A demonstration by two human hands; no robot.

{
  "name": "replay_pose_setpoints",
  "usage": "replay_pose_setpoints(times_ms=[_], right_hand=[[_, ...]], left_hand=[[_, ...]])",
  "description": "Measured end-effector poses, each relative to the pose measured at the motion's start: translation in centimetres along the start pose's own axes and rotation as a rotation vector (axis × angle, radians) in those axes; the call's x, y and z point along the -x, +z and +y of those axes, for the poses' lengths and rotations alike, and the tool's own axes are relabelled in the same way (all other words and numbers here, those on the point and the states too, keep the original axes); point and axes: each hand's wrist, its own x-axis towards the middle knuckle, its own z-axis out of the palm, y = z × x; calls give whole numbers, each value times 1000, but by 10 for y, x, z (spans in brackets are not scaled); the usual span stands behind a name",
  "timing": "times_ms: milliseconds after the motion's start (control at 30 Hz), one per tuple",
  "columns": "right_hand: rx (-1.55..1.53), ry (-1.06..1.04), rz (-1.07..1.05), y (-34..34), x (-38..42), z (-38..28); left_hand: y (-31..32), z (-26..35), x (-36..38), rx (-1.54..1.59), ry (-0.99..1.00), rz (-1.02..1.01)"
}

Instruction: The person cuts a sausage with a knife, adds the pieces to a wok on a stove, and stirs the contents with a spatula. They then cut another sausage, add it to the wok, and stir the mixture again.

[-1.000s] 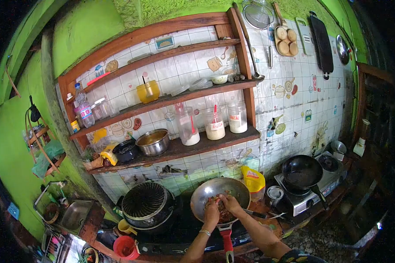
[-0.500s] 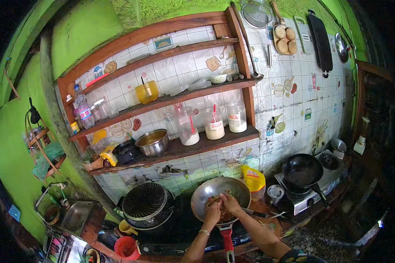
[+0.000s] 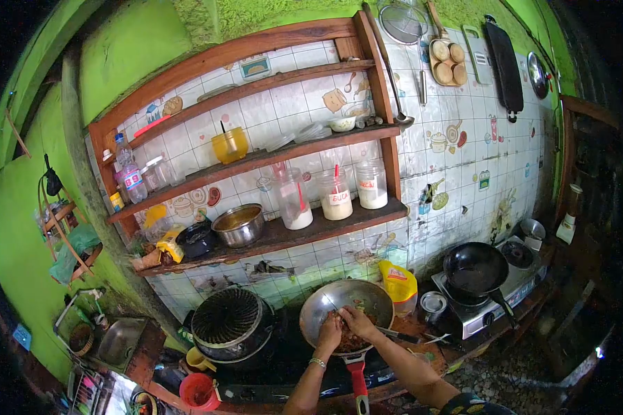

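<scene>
A wide metal wok (image 3: 317, 304) with a red-and-black handle (image 3: 358, 382) stands in front of me. A chopped brownish mixture (image 3: 353, 342) with green bits lies inside it. My left hand (image 3: 331, 334) is over the left part of the mixture, its fingers bent and closed. My right hand (image 3: 358, 322) meets it over the middle of the wok, fingers also closed. What is between the fingers is hidden. A black-handled utensil (image 3: 403, 337) rests by the wok's right rim.
A black pot with a ridged top (image 3: 230, 321) stands left of the wok. A yellow jug (image 3: 399, 285) and a metal can (image 3: 433, 304) are to the right, before a gas stove (image 3: 474, 325) with a black frying pan (image 3: 476, 268). A red bucket (image 3: 199, 391) is at lower left.
My right hand has shifted slightly left and down, closer against my left hand. The left hand stays nearly in place over the wok.
</scene>
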Motion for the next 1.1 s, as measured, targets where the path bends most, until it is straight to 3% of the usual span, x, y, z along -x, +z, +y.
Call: replay_pose_setpoints(times_ms=[33, 100, 233, 333, 400, 433, 500, 533, 600, 633, 700, 800, 933, 1033, 1100], right_hand=[[1, 0, -3, 3, -4, 8], [121, -157, 113, 6, -8, 13], [80, -38, 33, 5, -7, 7], [166, -182, 123, 7, -18, 33], [192, -180, 141, 4, -18, 31], [193, -181, 142, 3, -18, 29], [391, -245, 206, -2, -10, 16], [390, -245, 206, -3, -11, 18], [207, -63, 114, -6, -15, 16], [208, -64, 115, -5, -13, 13], [-154, 164, 20, -5, 1, -11], [-199, 254, -82, -7, -4, -1], [-335, 220, -132, -8, 0, -7], [-221, 284, -90, -8, 3, -14], [-195, 213, -6, -5, -4, -2]], left_hand=[[2, -2, 1, 1, -2, 2], [3, -2, 4, -20, 195, 162], [19, -21, -3, -62, 154, 153], [17, -15, 4, -39, 179, 186], [14, -10, 10, -74, 371, 293], [11, -8, 10, -74, 372, 294], [-31, 42, 27, -66, 64, -19], [-24, 34, 25, -67, 64, -19], [-10, 14, 16, -139, 208, 123], [-5, 9, 11, -139, 209, 124], [0, 6, 6, -81, 18, 107], [1, 0, 3, -33, 85, 179], [-13, 14, 7, -63, 26, 83], [-13, 17, 11, -93, 99, 34], [-9, 19, 12, -54, 153, 81]])
